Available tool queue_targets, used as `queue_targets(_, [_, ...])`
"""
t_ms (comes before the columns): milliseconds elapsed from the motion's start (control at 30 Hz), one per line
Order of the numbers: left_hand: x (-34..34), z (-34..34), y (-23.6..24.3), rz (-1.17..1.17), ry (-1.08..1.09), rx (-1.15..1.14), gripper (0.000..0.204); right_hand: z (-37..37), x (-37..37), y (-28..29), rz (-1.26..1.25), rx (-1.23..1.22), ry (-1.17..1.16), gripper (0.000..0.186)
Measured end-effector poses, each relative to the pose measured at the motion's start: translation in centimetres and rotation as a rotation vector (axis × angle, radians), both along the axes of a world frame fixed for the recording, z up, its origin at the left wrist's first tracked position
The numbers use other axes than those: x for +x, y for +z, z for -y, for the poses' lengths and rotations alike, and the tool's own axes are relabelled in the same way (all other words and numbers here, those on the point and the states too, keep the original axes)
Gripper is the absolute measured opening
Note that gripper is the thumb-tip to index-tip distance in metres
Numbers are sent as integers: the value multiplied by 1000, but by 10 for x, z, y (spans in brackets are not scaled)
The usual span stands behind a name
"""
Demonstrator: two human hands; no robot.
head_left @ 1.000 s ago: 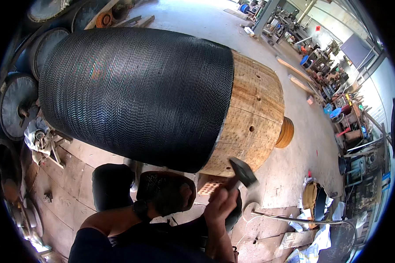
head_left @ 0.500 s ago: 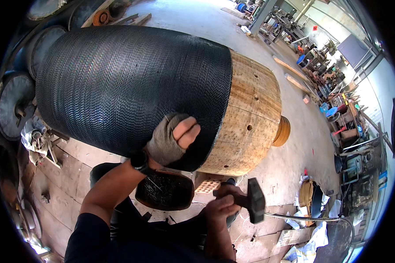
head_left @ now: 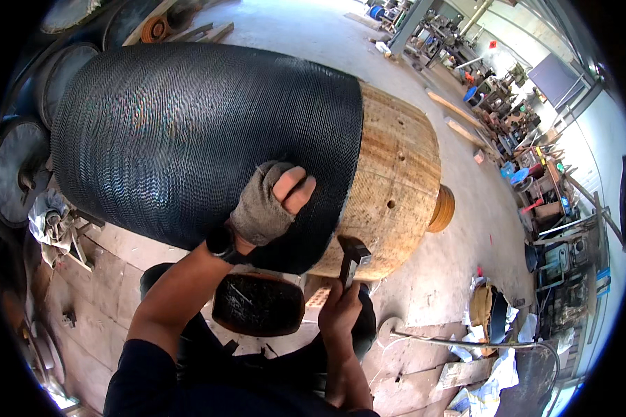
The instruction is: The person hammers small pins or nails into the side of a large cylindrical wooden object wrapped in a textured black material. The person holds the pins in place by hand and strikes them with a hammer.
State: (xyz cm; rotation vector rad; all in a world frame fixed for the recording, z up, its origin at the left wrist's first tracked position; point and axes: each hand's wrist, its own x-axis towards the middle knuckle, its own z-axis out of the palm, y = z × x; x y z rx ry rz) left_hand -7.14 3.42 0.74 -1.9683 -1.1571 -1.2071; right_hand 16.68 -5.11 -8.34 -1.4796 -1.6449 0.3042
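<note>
A large barrel-shaped wooden roller [head_left: 400,156] lies across my front, most of it covered by black, finely ridged, toothed strips [head_left: 209,132]. My left hand [head_left: 271,201], in a grey glove with bare fingers showing, rests on the black covering near its right end. Its fingers are curled, and whatever they pinch is hidden. A hammer [head_left: 351,264] is gripped in my right hand [head_left: 339,313], its head raised before the bare wooden end. Below my left wrist sits a dark, open container [head_left: 257,300] with small, thin metal bits, perhaps nails.
A perforated brick [head_left: 318,295] shows under the roller. Dark round-ended rollers [head_left: 24,170] crowd the left side. Rightward lie a thin bent pipe [head_left: 480,343], white scraps [head_left: 497,382], planks [head_left: 455,108] and cluttered tools along the wall.
The hammer has swung up and leftward in my right hand, from beyond the knee to the roller's wooden end. My left hand stays on the black covering.
</note>
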Motion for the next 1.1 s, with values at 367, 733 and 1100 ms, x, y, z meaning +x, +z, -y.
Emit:
queue_targets(367, [0, -14, 3, -19, 74, 38, 47, -5, -1, 14, -136, -38, 13, 17])
queue_targets(733, [4, -18, 6, -40, 79, 13, 49, 18, 11, 41, -313, -142, 190, 28])
queue_targets(1100, [13, -24, 25, -9, 92, 28, 45, 17, 16, -14, -154, -175, 66, 17])
